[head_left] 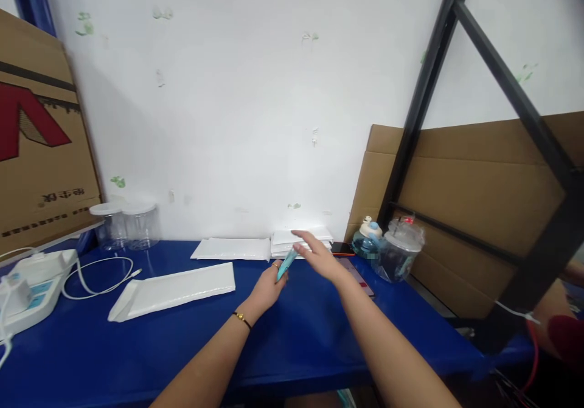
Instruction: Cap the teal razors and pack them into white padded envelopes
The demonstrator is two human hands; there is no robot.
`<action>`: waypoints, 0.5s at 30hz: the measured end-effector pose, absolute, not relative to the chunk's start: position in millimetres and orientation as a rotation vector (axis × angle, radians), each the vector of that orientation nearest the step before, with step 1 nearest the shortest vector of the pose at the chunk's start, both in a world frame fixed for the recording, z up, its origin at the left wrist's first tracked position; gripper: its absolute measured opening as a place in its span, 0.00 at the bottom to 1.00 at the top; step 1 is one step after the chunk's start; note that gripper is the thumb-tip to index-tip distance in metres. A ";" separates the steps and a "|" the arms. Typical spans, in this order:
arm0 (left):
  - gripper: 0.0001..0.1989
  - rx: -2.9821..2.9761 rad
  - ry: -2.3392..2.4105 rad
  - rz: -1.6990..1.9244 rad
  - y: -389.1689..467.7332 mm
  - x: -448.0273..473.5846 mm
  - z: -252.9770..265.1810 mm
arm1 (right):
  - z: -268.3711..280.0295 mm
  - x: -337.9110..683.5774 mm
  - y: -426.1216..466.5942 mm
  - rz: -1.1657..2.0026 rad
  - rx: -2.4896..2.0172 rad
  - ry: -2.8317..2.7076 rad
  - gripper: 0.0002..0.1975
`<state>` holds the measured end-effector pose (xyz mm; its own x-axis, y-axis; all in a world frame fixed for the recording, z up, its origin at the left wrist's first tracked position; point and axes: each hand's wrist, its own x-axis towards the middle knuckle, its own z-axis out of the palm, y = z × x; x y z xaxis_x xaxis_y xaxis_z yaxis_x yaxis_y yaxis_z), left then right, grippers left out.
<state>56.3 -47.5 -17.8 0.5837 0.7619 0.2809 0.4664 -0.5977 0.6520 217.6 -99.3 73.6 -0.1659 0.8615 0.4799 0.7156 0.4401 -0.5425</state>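
My left hand [268, 286] is closed around a slim, light-teal flat item [286, 264], held tilted above the blue tabletop. What kind of item it is does not show. Just to the right, my right hand [320, 258] has its fingers stretched out and apart, close to the upper end of the teal item. Whether its fingertips touch the item I cannot tell. Behind the hands lies a stack of white padded envelopes [279, 248]. One more white envelope [230, 248] lies left of the stack, and a white padded envelope [180, 287] lies nearer, left of my left hand.
Two clear lidded jars [141, 228] stand by the wall. A power strip [45, 292] and white cable [93, 297] occupy the left. At right are a phone [342, 248], a blue bottle [366, 241], a plastic cup [399, 253] and a dark metal frame [515, 262].
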 end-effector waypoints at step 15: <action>0.16 1.690 0.790 0.893 -75.4 65.2 -40.3 | 62.0 158.1 -101.3 0.016 -1.355 -2.186 0.14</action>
